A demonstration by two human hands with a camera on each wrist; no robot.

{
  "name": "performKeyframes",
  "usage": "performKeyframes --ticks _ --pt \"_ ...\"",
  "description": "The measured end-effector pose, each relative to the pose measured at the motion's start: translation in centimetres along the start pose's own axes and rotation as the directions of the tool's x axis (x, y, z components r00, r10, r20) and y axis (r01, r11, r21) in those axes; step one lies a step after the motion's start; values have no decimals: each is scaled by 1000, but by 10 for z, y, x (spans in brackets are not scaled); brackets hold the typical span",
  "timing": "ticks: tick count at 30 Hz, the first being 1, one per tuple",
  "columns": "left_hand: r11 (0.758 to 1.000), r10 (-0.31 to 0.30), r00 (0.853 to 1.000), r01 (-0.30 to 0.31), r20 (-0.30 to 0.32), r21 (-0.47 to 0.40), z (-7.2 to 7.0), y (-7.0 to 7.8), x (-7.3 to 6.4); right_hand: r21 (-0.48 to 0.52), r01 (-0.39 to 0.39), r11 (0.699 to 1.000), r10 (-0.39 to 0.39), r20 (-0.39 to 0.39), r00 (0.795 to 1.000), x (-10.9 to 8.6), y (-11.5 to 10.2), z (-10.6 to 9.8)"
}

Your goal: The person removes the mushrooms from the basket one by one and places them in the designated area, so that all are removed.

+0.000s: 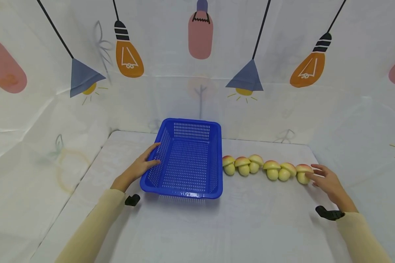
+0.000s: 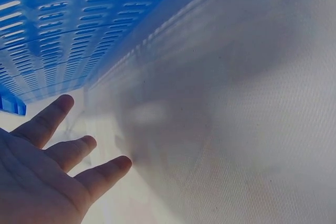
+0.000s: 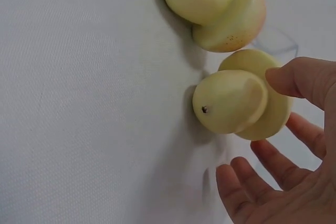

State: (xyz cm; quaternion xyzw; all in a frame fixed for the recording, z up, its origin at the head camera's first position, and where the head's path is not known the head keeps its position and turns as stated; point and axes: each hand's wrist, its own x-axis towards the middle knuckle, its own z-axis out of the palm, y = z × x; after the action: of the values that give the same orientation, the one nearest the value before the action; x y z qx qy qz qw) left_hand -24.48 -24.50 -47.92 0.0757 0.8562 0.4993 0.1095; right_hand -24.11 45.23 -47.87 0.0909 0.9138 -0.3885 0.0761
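Observation:
A blue plastic basket (image 1: 187, 166) with slotted walls stands at the table's middle. My left hand (image 1: 143, 164) touches its left rim, thumb and one finger lying over the edge; in the left wrist view the other fingers (image 2: 102, 177) stretch out loosely beside the basket wall. Several yellow-green mushroom models (image 1: 272, 170) with red-blushed caps form a row right of the basket. Beside the rightmost mushroom model (image 3: 231, 100) is my right hand (image 1: 327, 184), thumb against or just over its cap, the other fingers spread loosely behind and below.
The white-covered table (image 1: 250, 226) ends at a patterned cloth backdrop (image 1: 171, 98) behind. Similar cloth hangs at both sides. A black wrist strap (image 1: 330, 213) sits on the right forearm, and another black wrist piece (image 1: 132, 199) on the left.

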Motion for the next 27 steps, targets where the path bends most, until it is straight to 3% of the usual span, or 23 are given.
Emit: performKeyframes --ticks 9,18,22,27 --pt "998 -12 1000 12 3 54 1 4 3 11 -6 1000 6 4 1000 1 3 -3" --pt "988 -3 1000 -1 30 154 -4 8 2 -99 76 992 -69 74 995 -3 -4 -11" --pt "991 4 998 -13 69 132 -7 6 -1 -120 75 990 -61 114 992 -6 -7 -7" --pt "999 22 996 -25 91 40 -9 5 -4 -182 84 980 -65 109 992 -7 -17 -3"
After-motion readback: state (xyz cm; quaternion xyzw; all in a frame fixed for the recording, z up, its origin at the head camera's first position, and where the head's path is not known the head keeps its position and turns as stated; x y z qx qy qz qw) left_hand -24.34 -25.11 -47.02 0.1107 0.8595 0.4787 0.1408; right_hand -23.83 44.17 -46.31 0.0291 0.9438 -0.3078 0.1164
